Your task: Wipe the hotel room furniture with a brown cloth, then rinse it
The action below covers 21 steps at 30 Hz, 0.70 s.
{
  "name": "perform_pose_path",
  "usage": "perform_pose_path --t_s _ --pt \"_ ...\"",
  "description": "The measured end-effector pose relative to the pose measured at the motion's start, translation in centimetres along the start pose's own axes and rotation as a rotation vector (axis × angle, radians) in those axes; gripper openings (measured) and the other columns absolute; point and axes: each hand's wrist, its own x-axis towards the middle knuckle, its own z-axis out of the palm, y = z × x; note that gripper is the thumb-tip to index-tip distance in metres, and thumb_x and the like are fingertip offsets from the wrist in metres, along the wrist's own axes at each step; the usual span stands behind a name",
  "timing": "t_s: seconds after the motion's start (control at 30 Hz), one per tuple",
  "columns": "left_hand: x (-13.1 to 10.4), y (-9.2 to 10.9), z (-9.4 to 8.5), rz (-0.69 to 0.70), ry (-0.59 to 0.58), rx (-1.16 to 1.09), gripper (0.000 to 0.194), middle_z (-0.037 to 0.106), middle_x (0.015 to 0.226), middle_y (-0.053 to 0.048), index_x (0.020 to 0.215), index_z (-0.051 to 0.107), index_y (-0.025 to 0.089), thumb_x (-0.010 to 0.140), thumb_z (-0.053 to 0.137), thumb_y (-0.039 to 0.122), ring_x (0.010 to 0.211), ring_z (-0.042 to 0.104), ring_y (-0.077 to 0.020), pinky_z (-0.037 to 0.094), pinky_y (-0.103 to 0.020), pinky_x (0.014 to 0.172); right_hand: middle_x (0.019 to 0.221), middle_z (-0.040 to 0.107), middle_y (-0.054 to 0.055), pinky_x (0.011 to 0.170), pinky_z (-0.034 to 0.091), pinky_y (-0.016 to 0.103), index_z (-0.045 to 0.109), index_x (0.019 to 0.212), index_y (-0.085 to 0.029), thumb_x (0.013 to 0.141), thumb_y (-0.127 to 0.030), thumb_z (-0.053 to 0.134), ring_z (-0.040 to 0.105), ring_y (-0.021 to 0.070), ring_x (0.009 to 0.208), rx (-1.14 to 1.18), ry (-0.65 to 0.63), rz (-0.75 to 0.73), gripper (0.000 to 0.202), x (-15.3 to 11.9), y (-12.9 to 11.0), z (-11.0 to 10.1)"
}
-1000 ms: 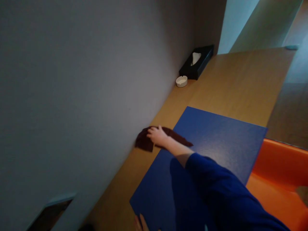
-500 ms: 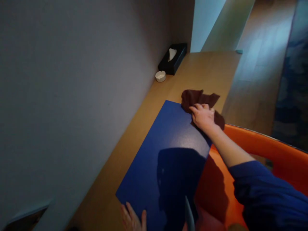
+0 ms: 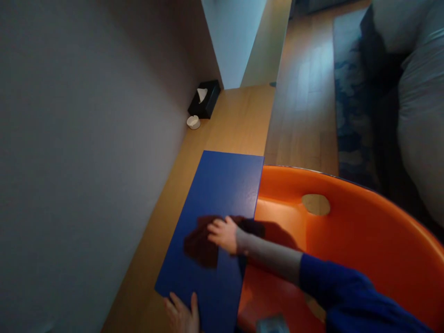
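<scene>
A dark brown cloth (image 3: 201, 245) lies bunched on the blue mat (image 3: 229, 178), roughly at its middle. My right hand (image 3: 224, 235) presses down on the cloth, fingers bent over it, and the arm reaches in from the right. At the mat's near left corner, my left hand (image 3: 183, 314) rests with fingers spread, touching the mat's edge. Part of the left hand is cut off by the bottom of the view.
The mat lies on a wooden desk (image 3: 243, 111) along a grey wall. Farther back stand a black tissue box (image 3: 209, 102) and a small white ashtray (image 3: 193, 122). An orange chair (image 3: 347, 240) is against the desk's right side. Beyond it are a patterned rug (image 3: 354, 120) and a bed (image 3: 423, 115).
My right hand has drawn the cloth from the mat's far right corner toward me, to its middle. My left hand stays at the near corner. The view has shifted to the right.
</scene>
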Motion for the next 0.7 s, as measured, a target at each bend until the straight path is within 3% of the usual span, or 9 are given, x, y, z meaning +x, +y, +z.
perform_pose_path --t_s 0.1,0.2,0.27,0.33,0.4,0.47,0.6,0.7 --pt "-0.1 1.3 -1.2 -0.016 -0.076 -0.026 0.09 0.015 0.147 -0.034 0.138 0.023 -0.011 0.081 0.022 0.058 0.137 0.018 -0.0428 0.022 -0.054 0.11 0.13 0.048 0.011 0.088 0.035 0.051 0.055 0.115 -0.023 0.09 -0.025 0.043 0.037 0.0292 0.116 -0.164 0.131 0.447 0.028 -0.2 9.8 -5.8" --pt "-0.2 2.4 -2.5 -0.034 -0.149 -0.019 0.088 0.013 0.147 -0.034 0.138 0.02 -0.013 0.082 0.025 0.055 0.138 0.015 -0.042 0.019 -0.051 0.111 0.138 0.04 0.011 0.091 0.033 0.057 0.05 0.126 -0.024 0.091 -0.028 0.043 0.029 0.0339 0.123 -0.258 0.311 0.821 0.036 -1.7 16.8 -8.7" --pt "-0.3 2.9 -3.1 -0.03 -0.171 -0.004 0.086 0.011 0.147 -0.034 0.139 0.017 -0.013 0.084 0.027 0.052 0.139 0.013 -0.041 0.019 -0.051 0.112 0.141 0.035 0.013 0.089 0.038 0.054 0.045 0.131 -0.024 0.092 -0.03 0.041 0.031 0.0342 0.122 -0.216 0.379 0.987 0.04 -2.8 18.7 -8.6" --pt "-0.4 3.1 -3.4 -0.027 -0.177 0.003 0.085 0.009 0.147 -0.035 0.139 0.015 -0.012 0.084 0.029 0.051 0.139 0.01 -0.0404 0.018 -0.052 0.111 0.141 0.034 0.015 0.09 0.04 0.049 0.041 0.135 -0.021 0.093 -0.031 0.037 0.036 0.032 0.12 -0.125 0.447 1.098 0.043 -3.5 18.2 -7.1" --pt "-0.6 3.2 -3.4 -0.029 -0.175 -0.001 0.084 0.009 0.148 -0.034 0.14 0.015 -0.011 0.085 0.032 0.05 0.139 0.009 -0.0404 0.018 -0.054 0.111 0.138 0.036 0.018 0.098 0.037 0.045 0.036 0.137 -0.015 0.094 -0.031 0.031 0.037 0.0283 0.122 -0.01 0.541 1.162 0.047 -3.9 15.4 -4.4" --pt "-0.7 3.1 -3.4 -0.025 -0.171 -0.01 0.083 0.009 0.148 -0.034 0.141 0.015 -0.01 0.085 0.033 0.05 0.139 0.009 -0.0405 0.019 -0.055 0.11 0.136 0.039 0.02 0.105 0.032 0.04 0.03 0.139 -0.008 0.093 -0.031 0.026 0.035 0.0247 0.127 0.139 0.631 1.204 0.051 -4.5 10.7 -0.8" --pt "-0.7 2.9 -3.2 -0.021 -0.162 -0.01 0.083 0.01 0.148 -0.033 0.141 0.015 -0.008 0.086 0.035 0.05 0.139 0.01 -0.0404 0.02 -0.055 0.11 0.139 0.036 0.021 0.108 0.03 0.04 0.021 0.142 -0.006 0.091 -0.035 0.027 0.032 0.0241 0.132 0.55 0.663 1.255 0.059 -7.4 -3.2 7.9" --pt "-0.8 2.9 -3.1 -0.038 -0.134 -0.009 0.081 0.011 0.149 -0.031 0.142 0.016 -0.006 0.086 0.037 0.049 0.139 0.012 -0.0396 0.021 -0.055 0.109 0.136 0.042 0.017 0.109 0.029 0.043 0.023 0.142 -0.01 0.087 -0.036 0.037 0.036 0.0252 0.13 0.914 0.601 1.17 0.062 -10.1 -14.6 13.6"
